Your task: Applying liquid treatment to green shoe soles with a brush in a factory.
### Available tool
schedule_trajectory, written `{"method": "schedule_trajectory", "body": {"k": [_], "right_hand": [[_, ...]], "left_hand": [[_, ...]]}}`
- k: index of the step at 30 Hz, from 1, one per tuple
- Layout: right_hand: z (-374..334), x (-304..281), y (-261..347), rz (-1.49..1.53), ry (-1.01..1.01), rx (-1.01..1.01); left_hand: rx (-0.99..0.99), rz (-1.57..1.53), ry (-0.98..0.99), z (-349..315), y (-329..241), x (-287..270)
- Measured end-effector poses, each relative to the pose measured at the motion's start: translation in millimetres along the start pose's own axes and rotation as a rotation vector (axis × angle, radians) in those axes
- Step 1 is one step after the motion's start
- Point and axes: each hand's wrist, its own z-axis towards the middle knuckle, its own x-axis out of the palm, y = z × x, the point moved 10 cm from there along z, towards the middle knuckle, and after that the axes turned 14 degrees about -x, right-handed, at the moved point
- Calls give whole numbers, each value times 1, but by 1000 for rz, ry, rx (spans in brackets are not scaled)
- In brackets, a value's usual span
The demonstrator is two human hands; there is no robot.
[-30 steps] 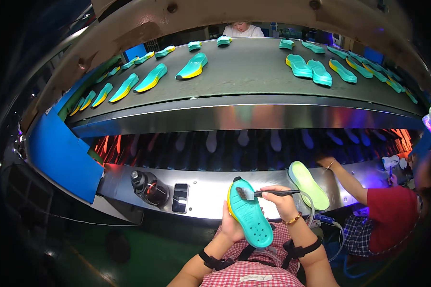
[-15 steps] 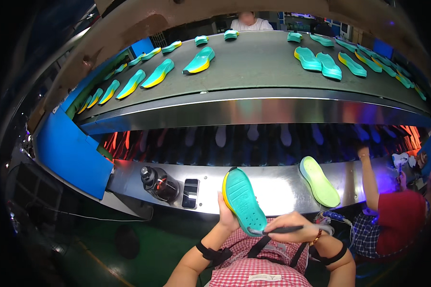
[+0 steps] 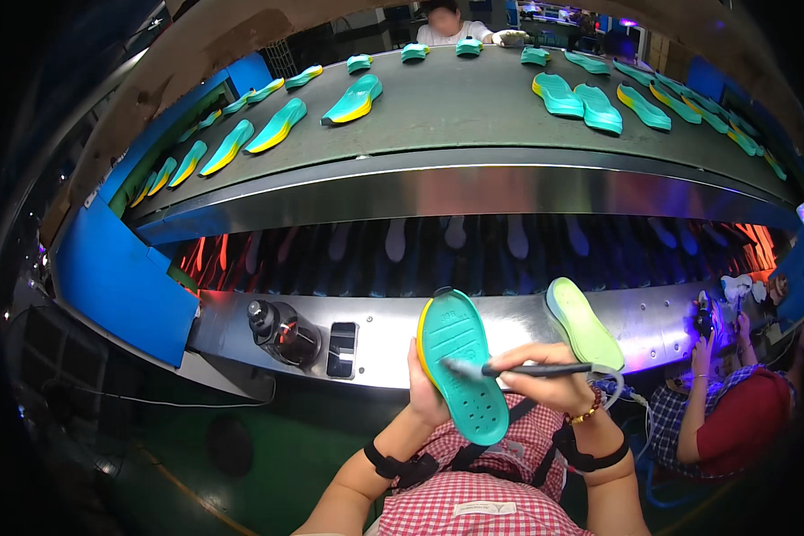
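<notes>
A teal shoe sole (image 3: 463,335) with a yellow edge is tilted up in front of me, its grooved, holed face showing. My left hand (image 3: 425,391) is closed around its left edge. In my right hand (image 3: 545,380) is a black-handled brush (image 3: 534,369), pinched near its head; a pale tube trails from the back end. The brush's bristles lie against the middle of the sole. A pale green sole (image 3: 584,323) rests on the metal ledge (image 3: 393,330) just beyond my right hand.
A dark bottle (image 3: 286,333) and a rectangular black-bottomed recess (image 3: 341,350) are on the ledge at left. Beyond, a conveyor belt (image 3: 456,103) carries several teal soles. Under it, more soles show in a dark opening. Co-workers are at the far side and at right, in red (image 3: 743,420).
The brush has moved from the sole's near end up to its middle. The sole is now more upright. Across the belt, a gloved hand has come into view; the right co-worker's arm has drawn back.
</notes>
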Motion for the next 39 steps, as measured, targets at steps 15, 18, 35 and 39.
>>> {"method": "schedule_trajectory", "body": {"k": [15, 18, 35, 39], "right_hand": [[-15, -3, 22, 69, 64, -141], [-17, 2, 15, -108, 121, -159], [-20, 8, 20, 227, 239, -17], [-17, 12, 20, 17, 320, -82]], "left_hand": [[378, 92, -89, -8, -65, 14], [424, 135, -226, -10, -68, 8], [-27, 246, 58, -3, -6, 14], [-177, 380, 6, 3, -2, 27]]}}
